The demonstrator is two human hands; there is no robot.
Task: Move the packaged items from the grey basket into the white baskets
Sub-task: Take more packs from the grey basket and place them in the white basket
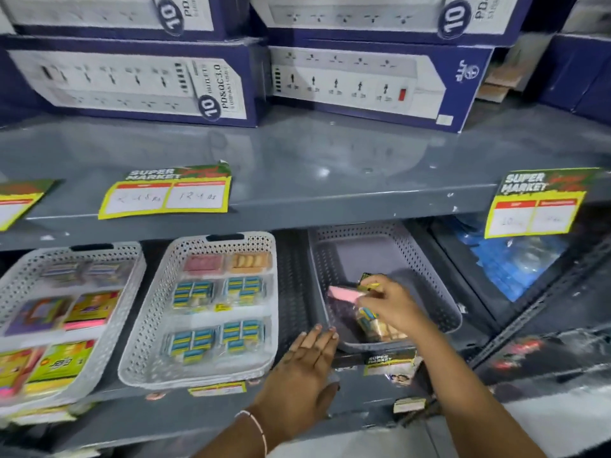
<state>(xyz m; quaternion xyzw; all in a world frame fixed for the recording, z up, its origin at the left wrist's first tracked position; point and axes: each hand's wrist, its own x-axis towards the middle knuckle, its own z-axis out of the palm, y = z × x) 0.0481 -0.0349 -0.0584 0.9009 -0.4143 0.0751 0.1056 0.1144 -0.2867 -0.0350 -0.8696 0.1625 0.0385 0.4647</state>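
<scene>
The right hand reaches into the grey basket, its fingers pinching a small yellow-and-black packet beside a pink packet; more packaged items lie in the basket's near corner. The left hand lies flat, fingers together, at the grey basket's near left corner. Left of the grey basket sit two white baskets holding packets, on the lower shelf.

Upper shelf overhangs the rear of the grey basket, entry only from front and above; basket's rear floor bare, packets crowd the front corner; middle white basket nearly full, open strip along its front edge; left hand lies in the gap between them.
</scene>
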